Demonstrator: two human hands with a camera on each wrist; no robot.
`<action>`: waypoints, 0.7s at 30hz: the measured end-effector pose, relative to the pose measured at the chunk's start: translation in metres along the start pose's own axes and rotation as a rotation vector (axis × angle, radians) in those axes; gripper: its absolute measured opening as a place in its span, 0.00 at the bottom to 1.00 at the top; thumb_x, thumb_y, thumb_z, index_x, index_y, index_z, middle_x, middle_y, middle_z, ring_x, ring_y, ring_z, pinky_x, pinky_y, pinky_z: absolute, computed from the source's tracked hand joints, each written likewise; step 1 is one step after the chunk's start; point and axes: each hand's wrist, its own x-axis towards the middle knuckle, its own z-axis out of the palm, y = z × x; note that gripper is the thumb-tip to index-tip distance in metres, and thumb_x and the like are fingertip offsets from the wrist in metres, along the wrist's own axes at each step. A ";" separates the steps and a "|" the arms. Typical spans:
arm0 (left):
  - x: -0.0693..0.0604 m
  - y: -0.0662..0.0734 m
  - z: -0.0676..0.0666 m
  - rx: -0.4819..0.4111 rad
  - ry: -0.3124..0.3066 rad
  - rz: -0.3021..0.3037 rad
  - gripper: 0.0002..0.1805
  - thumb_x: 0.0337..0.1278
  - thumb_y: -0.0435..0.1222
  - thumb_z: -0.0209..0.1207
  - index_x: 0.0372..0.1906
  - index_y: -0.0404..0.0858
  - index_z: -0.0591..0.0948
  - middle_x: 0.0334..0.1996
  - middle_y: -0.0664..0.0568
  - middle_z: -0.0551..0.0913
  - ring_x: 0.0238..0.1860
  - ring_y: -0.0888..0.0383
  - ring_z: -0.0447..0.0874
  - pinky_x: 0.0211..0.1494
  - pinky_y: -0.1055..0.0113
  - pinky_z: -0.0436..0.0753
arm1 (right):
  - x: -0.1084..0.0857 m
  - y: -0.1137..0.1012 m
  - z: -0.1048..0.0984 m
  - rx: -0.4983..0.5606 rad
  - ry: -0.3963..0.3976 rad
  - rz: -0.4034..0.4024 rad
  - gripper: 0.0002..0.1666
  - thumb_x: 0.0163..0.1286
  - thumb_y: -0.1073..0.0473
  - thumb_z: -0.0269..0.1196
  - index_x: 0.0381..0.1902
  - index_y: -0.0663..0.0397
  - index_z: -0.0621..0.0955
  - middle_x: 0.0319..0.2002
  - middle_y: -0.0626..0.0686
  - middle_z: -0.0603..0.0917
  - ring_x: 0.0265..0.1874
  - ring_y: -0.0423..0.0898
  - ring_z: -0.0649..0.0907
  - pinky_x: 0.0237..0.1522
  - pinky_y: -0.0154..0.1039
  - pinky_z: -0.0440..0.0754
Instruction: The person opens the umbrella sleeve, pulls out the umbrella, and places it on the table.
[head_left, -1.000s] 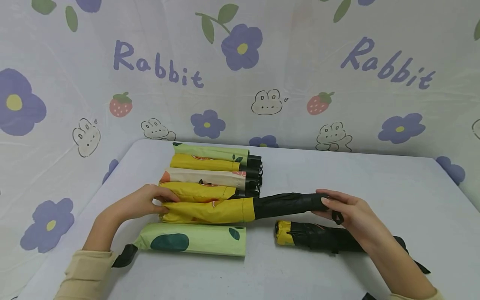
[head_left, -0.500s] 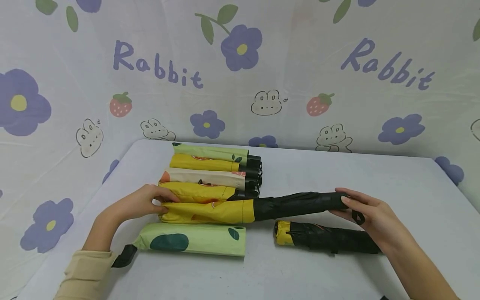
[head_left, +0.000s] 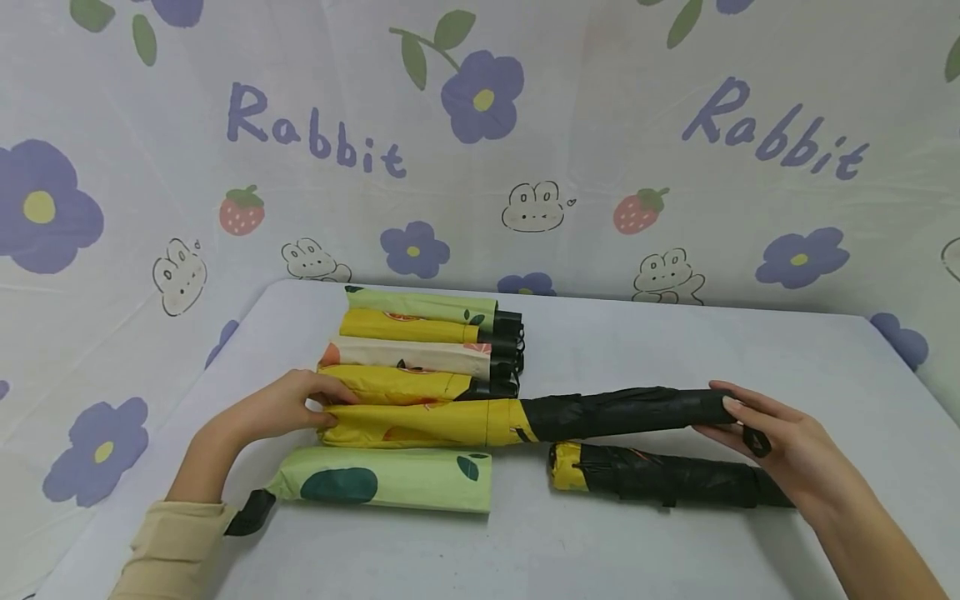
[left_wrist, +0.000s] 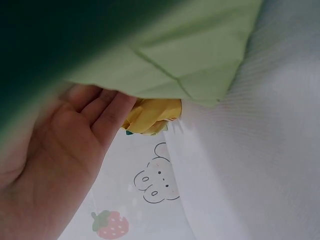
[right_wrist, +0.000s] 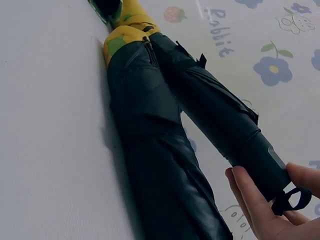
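Note:
A folded black umbrella [head_left: 622, 414] lies partly inside a yellow fabric sleeve [head_left: 435, 423], its black length sticking out to the right. My left hand [head_left: 273, 407] pinches the sleeve's left end between thumb and fingers; in the left wrist view, green fabric [left_wrist: 185, 55] covers those fingertips. At the umbrella's handle end, my right hand [head_left: 795, 446] holds on with thumb and fingers, slightly above the table. A black wrist loop [right_wrist: 294, 200] hangs beside that palm in the right wrist view. Just in front lies another folded black umbrella [head_left: 675, 477] with a yellow end.
Behind the sleeve, several sleeved umbrellas lie in a row: yellow [head_left: 397, 383], cream [head_left: 412, 354], yellow [head_left: 408, 325] and light green [head_left: 427, 302]. Nearer me is a light green sleeve [head_left: 420, 483] with a dark end piece [head_left: 251, 512]. A printed cloth [head_left: 585, 142] hangs behind the white table [head_left: 525, 558].
My right hand has moved to the right with the handle, and more of the black umbrella shows beyond my left hand's sleeve. My left hand has stayed in place.

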 end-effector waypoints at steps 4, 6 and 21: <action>0.001 -0.001 0.000 -0.004 -0.006 -0.011 0.16 0.55 0.29 0.65 0.51 0.41 0.84 0.47 0.51 0.87 0.48 0.57 0.83 0.52 0.65 0.83 | -0.004 0.001 -0.012 0.044 -0.025 -0.006 0.19 0.77 0.63 0.50 0.56 0.41 0.82 0.51 0.36 0.81 0.46 0.46 0.88 0.77 0.51 0.29; 0.001 -0.001 0.000 -0.005 -0.008 -0.012 0.16 0.55 0.29 0.65 0.51 0.41 0.84 0.47 0.51 0.87 0.48 0.57 0.83 0.51 0.66 0.83 | -0.006 0.001 -0.018 0.056 -0.026 -0.013 0.20 0.78 0.63 0.49 0.56 0.42 0.82 0.53 0.35 0.78 0.47 0.46 0.88 0.78 0.42 0.51; 0.000 -0.002 0.001 -0.006 -0.007 -0.013 0.16 0.56 0.30 0.65 0.51 0.41 0.84 0.48 0.51 0.87 0.48 0.57 0.83 0.52 0.63 0.83 | -0.017 0.005 -0.050 0.247 -0.052 -0.067 0.23 0.78 0.69 0.44 0.51 0.51 0.85 0.47 0.42 0.83 0.47 0.49 0.87 0.52 0.43 0.84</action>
